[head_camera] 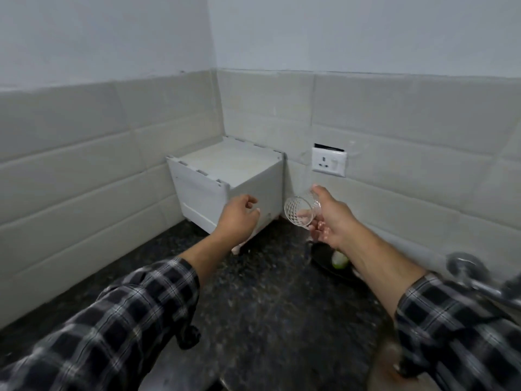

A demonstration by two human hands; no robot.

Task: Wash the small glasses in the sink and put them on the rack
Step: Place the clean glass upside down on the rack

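My right hand (328, 218) grips a small cut-pattern clear glass (299, 211), held on its side above the dark counter with its mouth facing me. My left hand (238, 217) hovers in front of the white box-shaped rack (225, 182) in the wall corner, fingers loosely curled and holding nothing. The glass is just right of the rack's front corner, not touching it. The sink is barely in view at the bottom edge.
Dark speckled counter (267, 292) runs below both arms. A black dish (327, 259) with a green-white soap piece (339, 261) lies under my right wrist. A wall socket (329, 162) sits on the tiles. A chrome tap (476, 277) juts in at right.
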